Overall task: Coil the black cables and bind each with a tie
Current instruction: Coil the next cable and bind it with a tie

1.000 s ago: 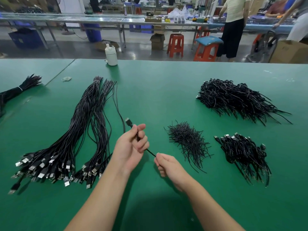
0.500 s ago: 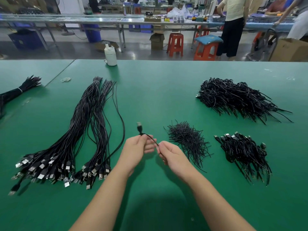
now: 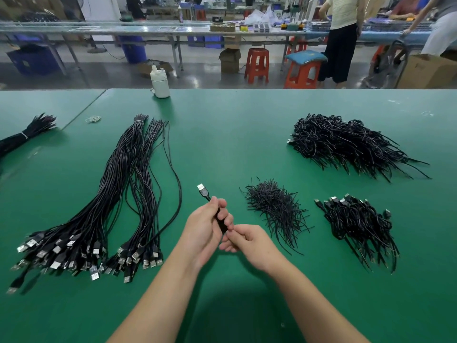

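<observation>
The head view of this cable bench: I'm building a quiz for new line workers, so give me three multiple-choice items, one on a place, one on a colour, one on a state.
1. Where does the pile of loose ties lie?
A. Left of the straight cables
B. Just right of the hands
C. Beside the white bottle

2. What colour is the table top?
A. Green
B. Grey
C. Blue

3. How does the cable in hand stand?
A. Flat on the table, untouched
B. Gathered in the left hand, plug sticking out above
C. Already bound and set on a pile

Answers:
1 B: the ties sit between the right hand and the small pile of coiled cables.
2 A: green shows all round the piles.
3 B: the left hand grips the cable, with its USB plug above the fingers and the right hand touching its lower end.
</observation>
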